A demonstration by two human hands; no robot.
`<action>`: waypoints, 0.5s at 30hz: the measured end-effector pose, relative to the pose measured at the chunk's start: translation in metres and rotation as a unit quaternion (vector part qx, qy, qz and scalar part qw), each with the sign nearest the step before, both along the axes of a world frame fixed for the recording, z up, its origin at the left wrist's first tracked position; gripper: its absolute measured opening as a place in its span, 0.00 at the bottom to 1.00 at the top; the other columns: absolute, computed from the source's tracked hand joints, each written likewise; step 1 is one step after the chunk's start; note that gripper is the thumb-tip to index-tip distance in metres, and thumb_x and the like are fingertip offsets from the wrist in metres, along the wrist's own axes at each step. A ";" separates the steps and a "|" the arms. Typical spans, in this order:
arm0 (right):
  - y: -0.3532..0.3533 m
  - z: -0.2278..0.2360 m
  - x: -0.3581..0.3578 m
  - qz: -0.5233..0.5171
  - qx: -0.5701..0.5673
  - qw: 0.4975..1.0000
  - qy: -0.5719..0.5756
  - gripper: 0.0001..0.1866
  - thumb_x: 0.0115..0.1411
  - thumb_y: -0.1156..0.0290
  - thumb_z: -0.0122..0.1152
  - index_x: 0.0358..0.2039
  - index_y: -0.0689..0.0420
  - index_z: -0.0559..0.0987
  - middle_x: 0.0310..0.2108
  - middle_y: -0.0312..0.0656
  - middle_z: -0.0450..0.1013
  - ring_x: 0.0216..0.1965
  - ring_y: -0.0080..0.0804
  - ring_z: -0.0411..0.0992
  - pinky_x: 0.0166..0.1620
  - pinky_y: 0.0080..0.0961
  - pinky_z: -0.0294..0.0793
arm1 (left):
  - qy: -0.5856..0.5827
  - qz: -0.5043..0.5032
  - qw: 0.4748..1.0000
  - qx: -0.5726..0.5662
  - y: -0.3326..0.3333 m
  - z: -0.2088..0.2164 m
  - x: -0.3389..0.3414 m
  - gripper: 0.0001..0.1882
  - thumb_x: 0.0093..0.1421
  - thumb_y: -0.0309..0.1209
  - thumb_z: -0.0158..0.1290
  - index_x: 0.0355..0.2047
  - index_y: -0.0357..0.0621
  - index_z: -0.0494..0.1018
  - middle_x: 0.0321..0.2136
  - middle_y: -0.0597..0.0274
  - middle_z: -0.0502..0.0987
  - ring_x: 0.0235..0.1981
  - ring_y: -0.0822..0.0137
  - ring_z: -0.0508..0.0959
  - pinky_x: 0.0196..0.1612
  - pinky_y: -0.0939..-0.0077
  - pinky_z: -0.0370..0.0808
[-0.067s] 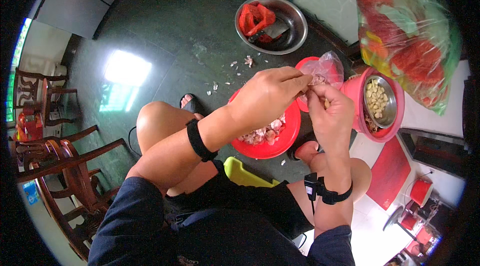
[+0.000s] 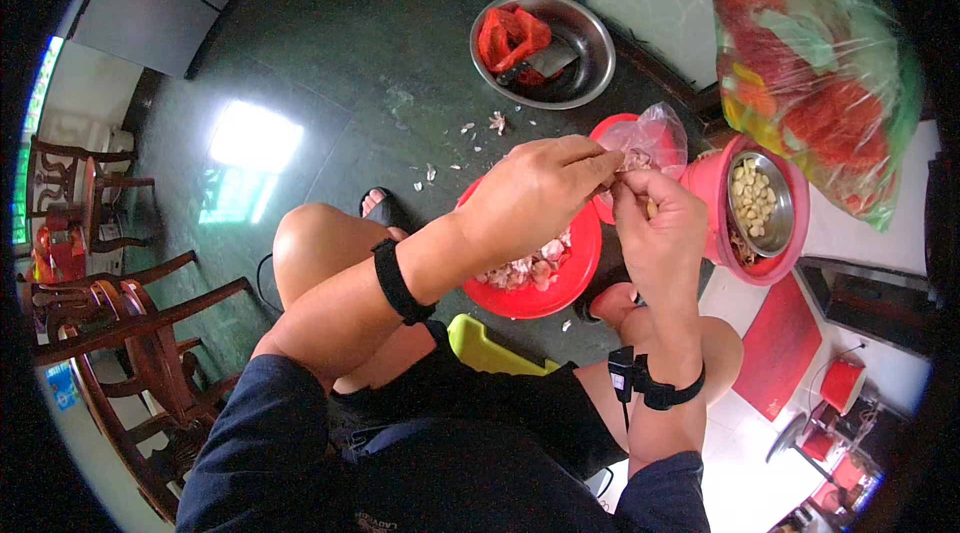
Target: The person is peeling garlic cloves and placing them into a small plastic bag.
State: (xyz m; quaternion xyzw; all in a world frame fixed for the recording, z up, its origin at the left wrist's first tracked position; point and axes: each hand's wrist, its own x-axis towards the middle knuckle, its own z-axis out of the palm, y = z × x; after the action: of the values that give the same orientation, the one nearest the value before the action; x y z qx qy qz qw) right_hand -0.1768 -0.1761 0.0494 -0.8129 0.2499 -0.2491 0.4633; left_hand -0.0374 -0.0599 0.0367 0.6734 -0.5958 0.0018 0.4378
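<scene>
- Two bare hands meet at the fingertips. The left hand (image 2: 545, 178) is pinched narrow; I cannot tell what, if anything, lies between its fingertips.
- The right hand (image 2: 660, 223) is curled in, holding one small, pale yellow garlic clove (image 2: 652, 208) among its fingers.
- Two black wristbands, one per arm: left (image 2: 400, 283), right (image 2: 672, 393).
- Below and left of the grip, partly hidden by the left arm: one red basin (image 2: 535, 311) of garlic (image 2: 530, 268), too heaped to count.
- Just beyond the fingertips: one clear plastic bag (image 2: 665, 133) in one small red tub (image 2: 608, 125).
- Right of the grip: one pink bucket (image 2: 715, 218), with one steel bowl (image 2: 785, 178) in its mouth, holding dozens of peeled cloves (image 2: 752, 198).
- Farther out, left of the grip: one metal basin (image 2: 600, 48) with red netting (image 2: 515, 33) and one knife (image 2: 553, 60).
- Far right, beyond the bucket: one big, see-through green-and-yellow bag (image 2: 800, 73).
- Nearer the body: one yellow-green plastic piece (image 2: 480, 348), partly hidden.
</scene>
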 end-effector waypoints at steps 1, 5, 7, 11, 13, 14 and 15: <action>-0.001 -0.003 0.000 0.008 -0.044 0.999 -0.017 0.02 0.58 0.82 0.63 0.32 0.65 0.81 0.24 0.45 0.78 0.25 0.22 0.74 0.31 0.25 0.73 | 0.000 -0.001 1.000 -0.001 0.000 -0.001 -0.001 0.20 0.52 0.23 0.59 0.47 0.41 0.81 0.40 0.51 0.83 0.39 0.51 0.84 0.44 0.62 0.83; 0.009 -0.002 0.007 -0.034 -0.027 0.999 -0.020 0.01 0.56 0.82 0.63 0.30 0.65 0.81 0.23 0.48 0.78 0.23 0.28 0.75 0.30 0.27 0.73 | -0.014 0.004 1.000 -0.003 0.000 -0.005 -0.001 0.20 0.53 0.25 0.59 0.47 0.40 0.80 0.40 0.51 0.83 0.39 0.51 0.84 0.42 0.61 0.83; 0.008 -0.003 0.009 -0.046 -0.021 0.998 0.030 0.01 0.55 0.82 0.63 0.29 0.64 0.80 0.22 0.46 0.77 0.23 0.28 0.75 0.30 0.26 0.73 | -0.018 0.006 1.000 0.001 0.000 -0.006 0.000 0.20 0.53 0.26 0.59 0.48 0.39 0.80 0.40 0.51 0.83 0.38 0.51 0.84 0.41 0.61 0.83; 0.004 -0.010 0.007 -0.052 -0.021 0.998 0.026 0.02 0.55 0.82 0.63 0.30 0.64 0.80 0.20 0.44 0.76 0.24 0.23 0.74 0.30 0.25 0.73 | 0.010 0.000 1.000 0.005 -0.001 -0.004 -0.003 0.19 0.52 0.24 0.59 0.47 0.39 0.80 0.40 0.50 0.83 0.37 0.50 0.84 0.42 0.61 0.83; 0.003 -0.008 0.008 -0.050 0.003 0.999 0.014 0.02 0.57 0.82 0.62 0.31 0.64 0.81 0.21 0.39 0.77 0.25 0.18 0.73 0.29 0.22 0.72 | 0.027 -0.003 1.000 0.009 0.000 -0.003 -0.004 0.19 0.52 0.23 0.59 0.46 0.38 0.80 0.39 0.50 0.83 0.37 0.49 0.84 0.42 0.61 0.83; 0.002 -0.008 0.008 -0.051 0.001 0.999 0.011 0.02 0.57 0.82 0.62 0.31 0.64 0.81 0.21 0.39 0.77 0.25 0.18 0.73 0.29 0.22 0.72 | 0.072 -0.007 0.997 0.010 0.000 0.000 -0.003 0.18 0.54 0.22 0.59 0.47 0.38 0.80 0.39 0.51 0.83 0.38 0.52 0.84 0.42 0.63 0.83; 0.001 -0.008 0.006 -0.049 0.080 0.995 -0.020 0.02 0.58 0.82 0.61 0.32 0.63 0.81 0.23 0.35 0.76 0.25 0.17 0.71 0.29 0.21 0.71 | 0.116 -0.012 0.993 0.012 0.000 0.002 -0.003 0.17 0.56 0.21 0.59 0.47 0.37 0.80 0.39 0.52 0.83 0.38 0.56 0.85 0.42 0.65 0.83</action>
State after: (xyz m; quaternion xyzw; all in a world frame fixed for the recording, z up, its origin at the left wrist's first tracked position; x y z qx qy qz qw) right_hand -0.1705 -0.1746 0.0417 -0.7549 0.2991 -0.2667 0.5191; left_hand -0.0400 -0.0599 0.0391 0.6669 -0.5492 -0.0887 0.4958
